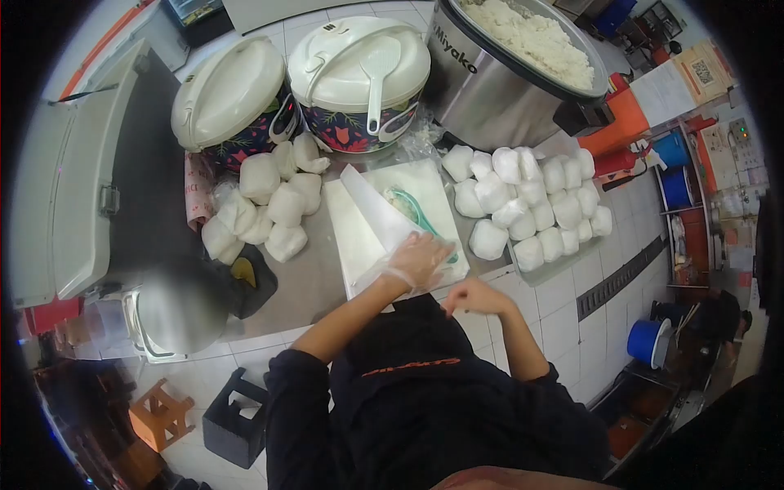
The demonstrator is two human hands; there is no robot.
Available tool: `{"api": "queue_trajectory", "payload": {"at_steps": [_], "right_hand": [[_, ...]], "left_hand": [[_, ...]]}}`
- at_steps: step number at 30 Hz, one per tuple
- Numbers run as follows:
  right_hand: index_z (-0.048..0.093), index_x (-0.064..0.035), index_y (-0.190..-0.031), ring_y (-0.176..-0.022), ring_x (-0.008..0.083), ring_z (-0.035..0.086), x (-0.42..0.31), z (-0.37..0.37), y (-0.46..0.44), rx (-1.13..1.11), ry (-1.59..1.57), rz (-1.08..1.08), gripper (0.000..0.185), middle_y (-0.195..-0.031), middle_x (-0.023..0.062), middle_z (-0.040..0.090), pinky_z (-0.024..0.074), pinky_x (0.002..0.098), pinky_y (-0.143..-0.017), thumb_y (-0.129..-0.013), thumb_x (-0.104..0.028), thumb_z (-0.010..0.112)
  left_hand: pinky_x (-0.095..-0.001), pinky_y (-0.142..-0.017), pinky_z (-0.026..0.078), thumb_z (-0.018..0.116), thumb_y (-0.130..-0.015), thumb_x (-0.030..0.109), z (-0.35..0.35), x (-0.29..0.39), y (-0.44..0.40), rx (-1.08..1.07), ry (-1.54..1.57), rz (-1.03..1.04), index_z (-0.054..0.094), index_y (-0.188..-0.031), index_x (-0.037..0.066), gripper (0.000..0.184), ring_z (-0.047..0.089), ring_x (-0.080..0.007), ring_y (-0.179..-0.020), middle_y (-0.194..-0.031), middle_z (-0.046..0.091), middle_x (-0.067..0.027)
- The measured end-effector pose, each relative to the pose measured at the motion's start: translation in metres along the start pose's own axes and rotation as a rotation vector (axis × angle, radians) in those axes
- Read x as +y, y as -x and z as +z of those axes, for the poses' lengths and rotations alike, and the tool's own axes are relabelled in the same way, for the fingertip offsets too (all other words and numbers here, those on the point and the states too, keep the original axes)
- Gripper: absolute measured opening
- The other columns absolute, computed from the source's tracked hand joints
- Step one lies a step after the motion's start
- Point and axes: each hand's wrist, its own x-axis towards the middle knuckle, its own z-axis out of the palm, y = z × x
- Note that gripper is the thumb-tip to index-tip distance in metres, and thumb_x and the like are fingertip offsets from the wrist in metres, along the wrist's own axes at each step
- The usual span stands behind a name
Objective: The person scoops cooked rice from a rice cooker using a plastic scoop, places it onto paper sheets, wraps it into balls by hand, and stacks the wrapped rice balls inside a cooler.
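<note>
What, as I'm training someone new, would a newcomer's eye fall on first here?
Probably the big steel cooker, heaped with white rice at the back right. Next, the rounded white bundles crowding both sides of the white paper, where the left hand rests in a clear glove.

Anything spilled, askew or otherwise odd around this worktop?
Crumpled clear plastic lies bunched between the rice cooker with the paddle on its lid and the big open pot. It looks untidy, with what may be rice bits in it. Nothing appears tipped or damaged.
</note>
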Motion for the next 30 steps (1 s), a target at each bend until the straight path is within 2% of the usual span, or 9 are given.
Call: {"api": "queue_trajectory", "payload": {"at_steps": [2, 4, 7, 11, 14, 20, 23, 26, 30], "right_hand": [[0.061, -0.0027, -0.066, -0.071, 0.0147, 0.062, 0.012, -0.019, -0.017, 0.522, 0.14, -0.001, 0.019, -0.061, 0.009, 0.061, 0.0471, 0.0298, -0.064, -0.079, -0.018, 0.06], [0.059, -0.0015, -0.074, -0.069, 0.0187, 0.06, -0.002, -0.028, -0.035, 0.892, 0.115, -0.022, 0.02, -0.066, 0.0116, 0.06, 0.0454, 0.0329, -0.064, -0.077, -0.021, 0.063], [0.059, -0.0012, -0.09, -0.068, 0.0164, 0.059, 0.015, -0.03, -0.082, 0.898, 0.378, -0.203, 0.024, -0.076, 0.0105, 0.063, 0.0459, 0.03, -0.06, -0.076, -0.02, 0.064], [0.057, -0.0012, -0.094, -0.08, 0.0317, 0.057, 0.002, -0.025, -0.104, 0.732, 0.496, -0.032, 0.027, -0.087, 0.0176, 0.061, 0.0441, 0.0375, -0.073, -0.081, -0.024, 0.058], [0.057, -0.0003, -0.093, -0.073, 0.0317, 0.058, 0.016, -0.032, -0.114, 0.658, 0.413, -0.058, 0.026, -0.083, 0.0173, 0.061, 0.0448, 0.0371, -0.069, -0.082, -0.024, 0.055], [0.056, 0.0027, -0.089, -0.053, 0.0142, 0.052, 0.028, -0.054, -0.11, 0.356, 0.042, -0.121, 0.025, -0.064, 0.0073, 0.055, 0.0405, 0.0278, -0.053, -0.088, -0.022, 0.049], [0.055, 0.0038, -0.09, -0.05, 0.0074, 0.044, 0.029, -0.053, -0.103, 0.27, -0.096, -0.188, 0.025, -0.06, 0.0008, 0.049, 0.0367, 0.0237, -0.05, -0.091, -0.019, 0.045], [0.054, 0.0047, -0.09, -0.052, 0.008, 0.044, 0.027, -0.051, -0.092, 0.27, -0.144, -0.223, 0.025, -0.061, 0.0014, 0.048, 0.0363, 0.0238, -0.05, -0.091, -0.018, 0.045], [0.053, 0.0054, -0.094, -0.052, 0.0074, 0.043, 0.03, -0.048, -0.085, 0.305, -0.167, -0.214, 0.025, -0.062, 0.0018, 0.049, 0.0367, 0.0235, -0.051, -0.091, -0.019, 0.046]], "left_hand": [[-0.038, -0.087, 0.032, 0.049, -0.082, 0.039, -0.021, 0.008, 0.0, -0.238, -0.061, -0.131, 0.056, -0.105, 0.008, 0.039, 0.049, -0.0249, -0.097, -0.103, 0.057, -0.0082], [-0.0373, -0.088, 0.031, 0.045, -0.084, 0.042, -0.039, 0.017, 0.005, -0.403, -0.111, -0.301, 0.057, -0.101, 0.006, 0.041, 0.05, -0.0249, -0.096, -0.098, 0.059, -0.0086], [-0.0365, -0.087, 0.033, 0.04, -0.086, 0.047, -0.045, 0.022, 0.04, -0.514, -0.149, -0.59, 0.059, -0.098, 0.007, 0.045, 0.055, -0.0242, -0.093, -0.094, 0.062, -0.0091], [-0.0379, -0.087, 0.034, 0.039, -0.087, 0.042, -0.043, 0.001, 0.067, -0.508, -0.001, -0.91, 0.06, -0.099, 0.01, 0.04, 0.057, -0.0214, -0.096, -0.099, 0.062, -0.0089], [-0.0382, -0.081, 0.041, 0.04, -0.088, 0.037, -0.043, -0.01, 0.063, -0.269, 0.116, -1.031, 0.059, -0.099, 0.007, 0.037, 0.058, -0.0275, -0.094, -0.102, 0.061, -0.0113], [-0.0356, -0.079, 0.045, 0.048, -0.086, 0.021, -0.01, -0.058, 0.035, 0.751, 0.602, -1.102, 0.058, -0.105, 0.008, 0.025, 0.057, -0.0321, -0.092, -0.101, 0.06, -0.016], [-0.0325, -0.074, 0.046, 0.059, -0.079, 0.015, -0.006, -0.071, 0.029, 0.988, 0.846, -0.808, 0.058, -0.107, 0.012, 0.028, 0.058, -0.0284, -0.083, -0.098, 0.06, -0.0117], [-0.0293, -0.072, 0.047, 0.067, -0.072, 0.013, -0.035, -0.063, 0.022, 0.832, 0.502, -0.44, 0.059, -0.106, 0.013, 0.035, 0.057, -0.024, -0.078, -0.096, 0.059, -0.008], [-0.0298, -0.069, 0.047, 0.07, -0.07, 0.017, -0.061, -0.045, 0.005, 0.537, 0.468, -0.579, 0.062, -0.101, 0.015, 0.033, 0.058, -0.0221, -0.076, -0.094, 0.057, -0.0077]]}}
